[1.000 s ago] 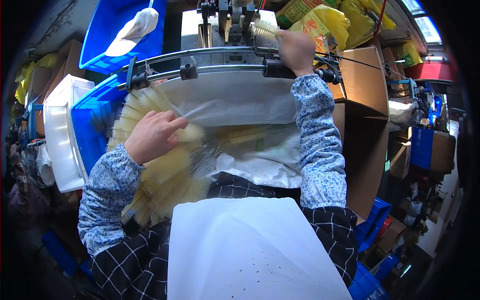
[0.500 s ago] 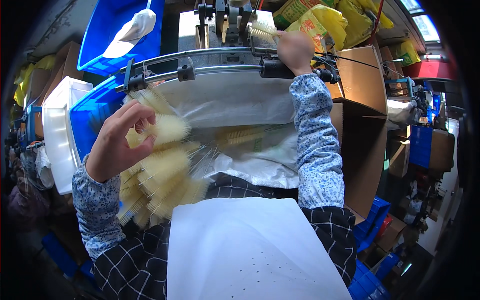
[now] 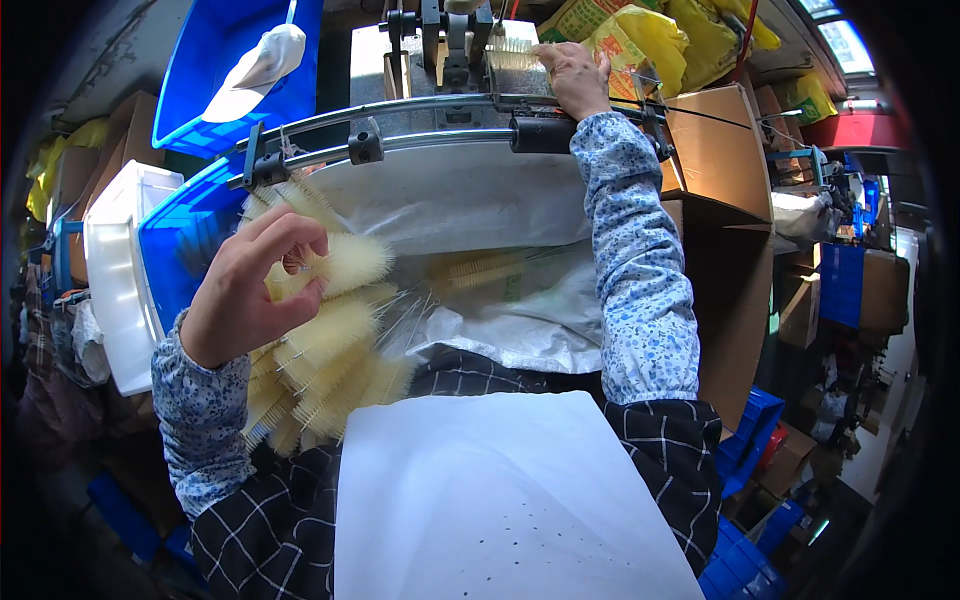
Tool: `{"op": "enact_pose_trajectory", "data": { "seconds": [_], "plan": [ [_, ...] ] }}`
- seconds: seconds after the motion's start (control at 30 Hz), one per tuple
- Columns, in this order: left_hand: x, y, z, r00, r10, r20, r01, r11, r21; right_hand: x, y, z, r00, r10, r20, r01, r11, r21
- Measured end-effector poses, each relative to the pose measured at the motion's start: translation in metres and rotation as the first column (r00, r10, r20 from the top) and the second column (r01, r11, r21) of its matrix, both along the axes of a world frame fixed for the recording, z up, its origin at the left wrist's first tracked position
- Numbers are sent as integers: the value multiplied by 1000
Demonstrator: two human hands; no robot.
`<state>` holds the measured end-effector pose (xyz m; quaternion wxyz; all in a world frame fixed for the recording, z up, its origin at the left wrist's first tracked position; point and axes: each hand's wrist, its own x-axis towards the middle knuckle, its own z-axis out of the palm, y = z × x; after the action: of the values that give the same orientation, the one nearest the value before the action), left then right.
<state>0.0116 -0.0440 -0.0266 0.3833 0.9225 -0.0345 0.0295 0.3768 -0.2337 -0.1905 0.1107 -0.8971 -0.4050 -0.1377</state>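
Observation:
My left hand is curled into a C at the left, and a pale yellow round bristle brush sits at its fingertips. Below it lies a heap of similar brushes, their bare wire stems pointing right. Up at the bench machine, the fingers of my right hand close at the end of another bristle brush. The palm side of that hand is hidden, and so is part of its grip. A black roller on a metal bar is just beneath my right wrist.
Curved metal rails cross in front of the machine. A blue bin with a white cap stands at the upper left, a white tub below it. To the right is an open cardboard box. White plastic sheeting hangs under the rails.
My right hand has turned and shifted slightly left, its fingers now reaching over the brush end. My left hand has moved a little right, and the brush at its fingertips has moved with it.

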Motion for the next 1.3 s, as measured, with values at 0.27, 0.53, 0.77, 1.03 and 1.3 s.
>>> {"op": "enact_pose_trajectory", "data": {
  "seconds": [0.27,0.53,0.77,1.03,1.3],
  "plan": [
    [3,-2,-1,999,-29,18,29,999,14,7,0,-4,996,80,-26,-78,995,54],
    [8,-4,3,942,-67,-329,88,995,49,14,2,-5,989,146,37,-148,987,57],
    [34,-19,-9,920,-129,-370,287,864,414,12,3,-5,981,163,107,-171,982,78],
    [253,-129,-69,943,-314,108,264,906,330,6,-1,1,999,37,25,-35,996,-79],
    [358,-232,-103,957,-254,-139,290,846,448,-15,5,18,981,38,-188,-62,990,-125]
  ]
}}
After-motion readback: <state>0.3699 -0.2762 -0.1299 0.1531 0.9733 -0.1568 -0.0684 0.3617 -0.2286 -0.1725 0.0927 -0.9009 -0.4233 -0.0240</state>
